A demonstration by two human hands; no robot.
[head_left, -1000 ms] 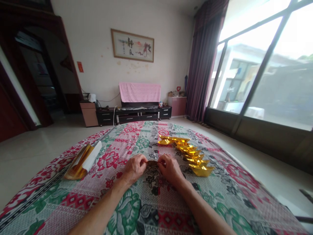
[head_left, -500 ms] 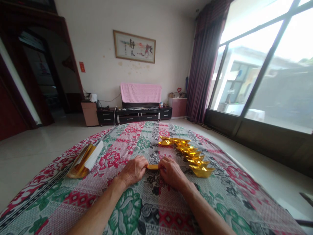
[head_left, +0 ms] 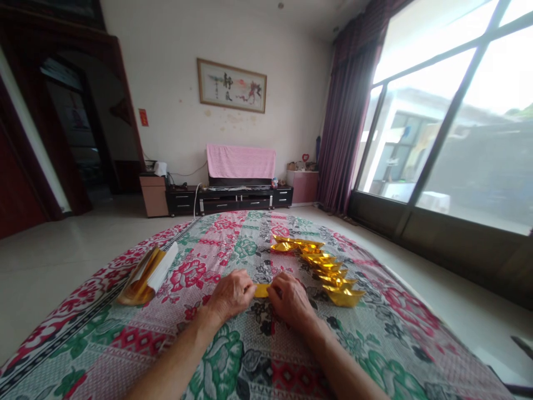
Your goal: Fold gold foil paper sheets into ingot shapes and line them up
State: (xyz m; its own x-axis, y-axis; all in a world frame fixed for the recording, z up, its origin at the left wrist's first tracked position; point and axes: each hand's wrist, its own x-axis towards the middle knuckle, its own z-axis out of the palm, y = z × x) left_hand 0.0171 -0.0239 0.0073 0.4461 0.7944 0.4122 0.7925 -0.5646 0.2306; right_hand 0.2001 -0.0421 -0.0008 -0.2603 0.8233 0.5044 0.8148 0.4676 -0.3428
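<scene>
Both bare hands meet over the middle of the patterned tablecloth [head_left: 225, 355], each pinching one end of a small gold piece [head_left: 262, 290]. The left hand [head_left: 232, 294] grips its left end between thumb and curled fingers; the right hand [head_left: 289, 297] does the same at the right end, knuckles up. Only a short, flat yellow band of the gold piece shows in the gap between the hands — the rest is hidden by the fingers, so its full shape cannot be told. To the right of the right hand, apart from it, a line of shiny gold boat-shaped foldings [head_left: 343, 296] runs slantwise away from the person, their ends pointed and several overlapping; at the far end the line turns to the left. Well to the left of the left hand, near the cloth's dark striped border, lies a curled bundle of sheets [head_left: 145, 278], gold and brownish inside with a white face on its right side. Beyond the table stands a low black cabinet [head_left: 220, 206], with a pink cloth [head_left: 241, 161] draped over something dark above it — and a framed picture [head_left: 232, 85] hangs on the wall higher up.
</scene>
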